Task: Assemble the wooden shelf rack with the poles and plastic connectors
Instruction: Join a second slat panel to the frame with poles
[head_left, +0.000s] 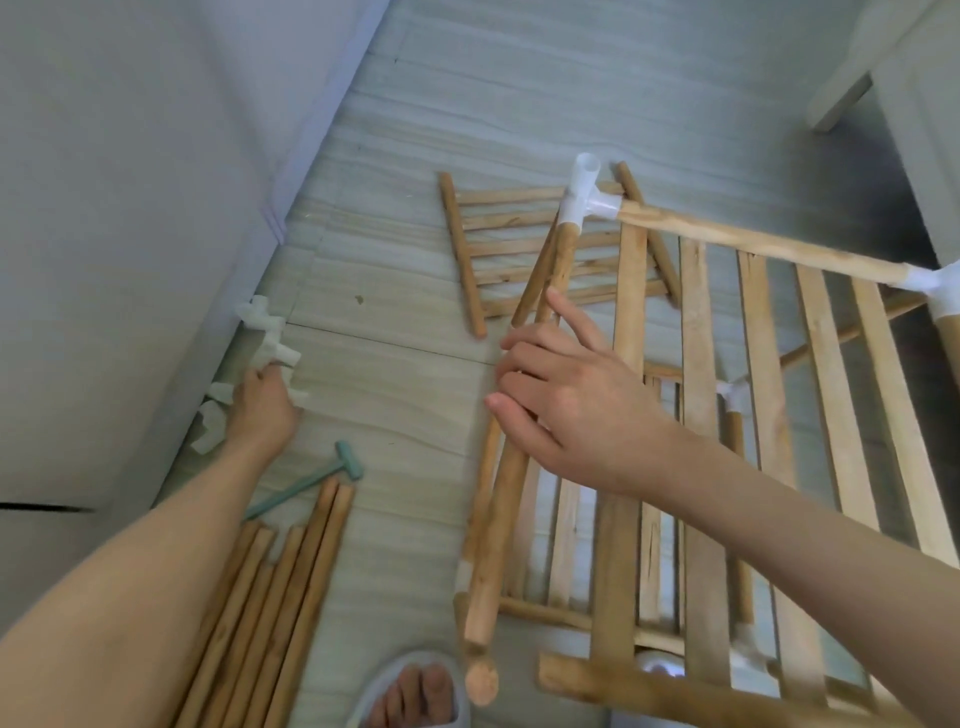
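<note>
Pale honey-brown poles (291, 587) and slats (701, 415) lay on a grey floor (405, 364) with faint wavy streaks; connectors (589, 200) were white, a small hammer (317, 480) muted green.

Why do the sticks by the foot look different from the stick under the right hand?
The loose poles lie flat on the floor in a bundle with bare ends. The raised pole stands alone, slanting up into a white connector, with the right hand resting on it. The loose poles are joined to nothing and lie beside the left arm. Both are round, light-brown wood.
</note>
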